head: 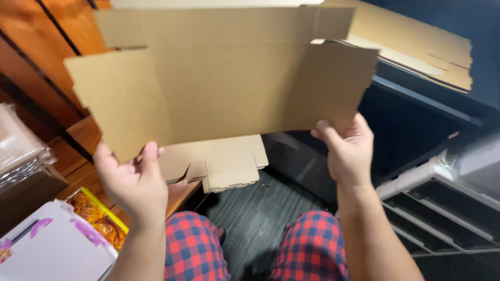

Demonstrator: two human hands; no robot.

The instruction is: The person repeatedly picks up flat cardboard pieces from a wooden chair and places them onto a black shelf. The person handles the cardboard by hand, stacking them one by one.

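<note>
I hold a large flat brown cardboard box blank (224, 78) up in front of me, its flaps spread out. My left hand (133, 179) grips its lower left edge, thumb on the near face. My right hand (348, 148) pinches the lower right edge, thumb on the near face too. A smaller cardboard flap (229, 161) hangs below the sheet's middle, between the two hands. My knees in red and blue checked shorts (307, 250) show below.
More flat cardboard blanks (427, 49) lie on a dark shelf at the upper right. A white rack (442, 208) stands at the right. At the lower left are white and colourful printed packages (62, 239) and a clear plastic bundle (18, 145) on a wooden surface. Dark plank floor lies below.
</note>
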